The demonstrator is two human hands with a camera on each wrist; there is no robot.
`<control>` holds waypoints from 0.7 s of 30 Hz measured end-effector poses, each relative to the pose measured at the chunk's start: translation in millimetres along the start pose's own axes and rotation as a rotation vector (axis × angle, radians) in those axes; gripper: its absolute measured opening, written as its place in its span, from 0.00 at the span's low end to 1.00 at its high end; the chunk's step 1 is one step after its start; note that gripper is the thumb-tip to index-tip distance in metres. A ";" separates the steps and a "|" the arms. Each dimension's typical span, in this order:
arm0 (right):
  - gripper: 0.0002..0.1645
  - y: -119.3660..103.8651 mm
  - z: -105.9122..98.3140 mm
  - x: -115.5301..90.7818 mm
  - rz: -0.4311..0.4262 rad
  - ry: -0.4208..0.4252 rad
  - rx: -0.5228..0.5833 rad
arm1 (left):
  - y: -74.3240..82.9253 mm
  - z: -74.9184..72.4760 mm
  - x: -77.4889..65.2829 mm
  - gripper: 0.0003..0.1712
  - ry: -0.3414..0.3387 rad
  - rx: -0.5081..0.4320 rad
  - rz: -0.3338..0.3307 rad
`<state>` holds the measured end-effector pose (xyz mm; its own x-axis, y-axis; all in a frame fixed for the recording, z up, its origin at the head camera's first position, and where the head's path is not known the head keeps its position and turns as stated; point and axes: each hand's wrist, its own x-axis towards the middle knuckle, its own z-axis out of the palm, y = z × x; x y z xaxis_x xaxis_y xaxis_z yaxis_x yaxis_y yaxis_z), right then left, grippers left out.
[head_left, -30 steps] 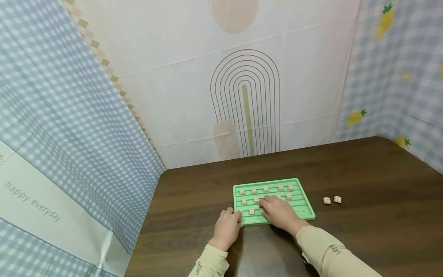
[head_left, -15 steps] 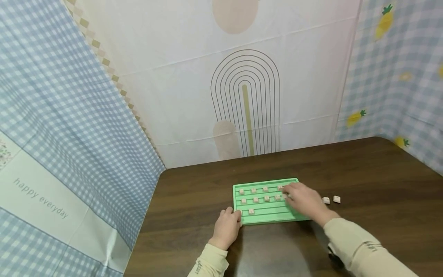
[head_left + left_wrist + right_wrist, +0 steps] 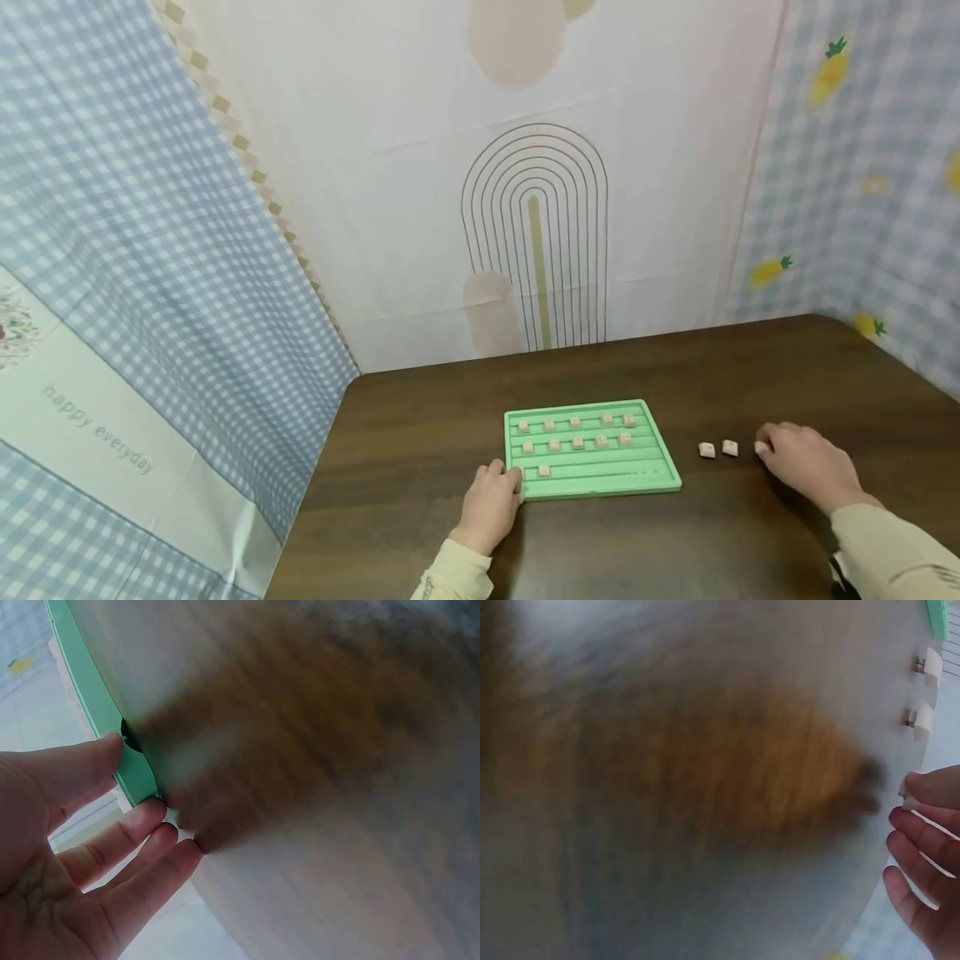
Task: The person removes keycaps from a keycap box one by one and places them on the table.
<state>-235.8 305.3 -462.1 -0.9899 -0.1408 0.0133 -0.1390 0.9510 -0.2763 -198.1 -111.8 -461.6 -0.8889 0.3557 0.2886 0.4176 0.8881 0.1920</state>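
Note:
A green ridged tray [image 3: 600, 493] lies on the table with several cream keycaps [image 3: 577, 442] standing in rows on it. My left hand [image 3: 487, 507] grips its near left corner; in the left wrist view the thumb [image 3: 111, 754] presses the tray's front side and other fingers meet the corner. To the tray's right, my right hand [image 3: 810, 462] pinches a pale keycap [image 3: 909, 796] between thumb and index finger, low over the table. Two loose keycaps, one [image 3: 707, 450] beside the other [image 3: 730, 448], lie between the tray and that hand.
The dark wooden table [image 3: 420, 433] reaches back to a white patterned cloth [image 3: 390, 250]. Blue checked cloth [image 3: 225, 292] hangs along the left side, and another checked cloth [image 3: 825, 208] with pineapples covers the right.
My right hand has lifted a keycap from the tray's nearest row and carried it right, past the two loose keycaps. The left hand has stayed at the corner; the head view tilted slightly.

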 end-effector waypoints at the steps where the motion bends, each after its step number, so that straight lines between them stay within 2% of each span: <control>1: 0.13 2.1 -0.4 -0.1 0.007 -0.024 0.008 | 0.0 -0.6 0.2 0.12 -0.009 -0.006 -0.002; 5: 0.13 1.9 -0.3 2.9 0.024 -0.080 0.031 | -0.6 -2.1 1.1 0.12 -0.050 -0.029 -0.008; 8: 0.13 -1.3 4.1 3.2 0.027 -0.085 0.036 | -1.5 -0.2 0.2 0.12 -0.072 -0.035 -0.010; 13: 0.14 -3.8 7.4 3.8 0.018 -0.069 0.027 | -2.2 1.5 1.2 0.13 -0.067 -0.035 -0.020; 17: 0.20 -4.3 5.8 4.4 0.017 -0.066 0.005 | -1.5 0.2 2.1 0.13 -0.079 -0.026 -0.035; 21: 0.26 -15.8 1.8 7.7 -0.009 -0.004 -0.020 | -0.9 -0.9 1.9 0.12 -0.083 -0.021 -0.039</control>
<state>-241.1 288.7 -459.4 -0.9885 -0.1509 0.0117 -0.1488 0.9548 -0.2571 -200.1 -112.2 -460.4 -0.9166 0.3448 0.2022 0.3857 0.8958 0.2209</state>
